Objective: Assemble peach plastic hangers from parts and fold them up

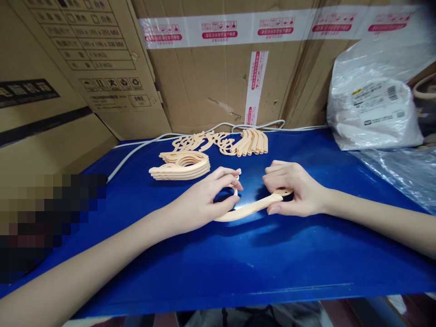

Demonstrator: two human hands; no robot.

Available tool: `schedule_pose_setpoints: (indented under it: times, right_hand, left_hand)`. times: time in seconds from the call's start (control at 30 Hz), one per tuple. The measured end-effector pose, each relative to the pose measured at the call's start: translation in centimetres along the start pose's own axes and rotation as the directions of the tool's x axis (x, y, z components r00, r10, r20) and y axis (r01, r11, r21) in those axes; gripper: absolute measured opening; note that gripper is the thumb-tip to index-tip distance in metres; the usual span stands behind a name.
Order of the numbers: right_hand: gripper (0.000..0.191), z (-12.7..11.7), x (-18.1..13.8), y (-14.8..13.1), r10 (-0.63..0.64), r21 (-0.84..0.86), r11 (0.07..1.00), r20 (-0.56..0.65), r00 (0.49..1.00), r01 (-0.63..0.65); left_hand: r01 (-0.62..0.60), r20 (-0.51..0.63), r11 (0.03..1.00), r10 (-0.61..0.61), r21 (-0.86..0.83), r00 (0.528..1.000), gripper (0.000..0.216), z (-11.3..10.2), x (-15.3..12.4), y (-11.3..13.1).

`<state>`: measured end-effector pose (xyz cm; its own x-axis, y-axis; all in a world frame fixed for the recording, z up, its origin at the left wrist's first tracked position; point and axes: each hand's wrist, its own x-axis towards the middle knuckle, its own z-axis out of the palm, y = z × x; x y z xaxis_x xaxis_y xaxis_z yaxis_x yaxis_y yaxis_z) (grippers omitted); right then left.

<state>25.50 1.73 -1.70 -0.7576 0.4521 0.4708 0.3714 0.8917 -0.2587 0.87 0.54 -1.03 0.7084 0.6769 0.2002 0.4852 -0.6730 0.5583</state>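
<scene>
A curved peach plastic hanger piece [250, 209] lies low over the blue table [238, 263], held at both ends. My left hand [211, 197] pinches its left end, fingers curled round a small hooked part. My right hand [294, 188] is closed on its right end, thumb underneath. Behind them sit a stack of the same peach pieces [182, 165], a row of flat hook-shaped pieces [200, 141] and a bundle of curved pieces [252, 141].
Cardboard boxes [218, 77] wall off the back and left of the table. A white cable [136, 152] runs along the back edge. A white plastic bag [373, 102] and clear plastic film [405, 175] lie at the right.
</scene>
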Motion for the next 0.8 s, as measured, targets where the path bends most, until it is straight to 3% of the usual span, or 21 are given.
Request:
schedule_pose_setpoints:
  times: [0.13,0.27,0.6,0.8]
  right_hand:
    - [0.059,0.02,0.04,-0.22,0.000,0.053,0.999,0.023,1.000,-0.001]
    - [0.051,-0.03,0.08,-0.30,-0.006,-0.001,1.000,0.007,1.000,0.006]
    - [0.029,-0.16,0.08,-0.30,0.022,-0.038,0.999,0.021,1.000,-0.021]
    - [0.034,0.01,0.11,-0.31,0.047,-0.149,0.987,-0.059,0.997,-0.055]
  left_hand:
    - [-0.055,-0.130,0.998,0.058,0.022,0.990,0.016,0.21,0.28,-0.36]
    - [-0.075,-0.210,0.995,0.085,0.059,0.974,0.019,0.28,0.33,-0.24]
    - [-0.105,-0.224,0.986,0.132,0.129,0.966,0.018,0.30,0.07,0.10]
    - [-0.100,-0.218,0.987,0.126,0.127,0.968,0.017,0.28,0.06,0.07]
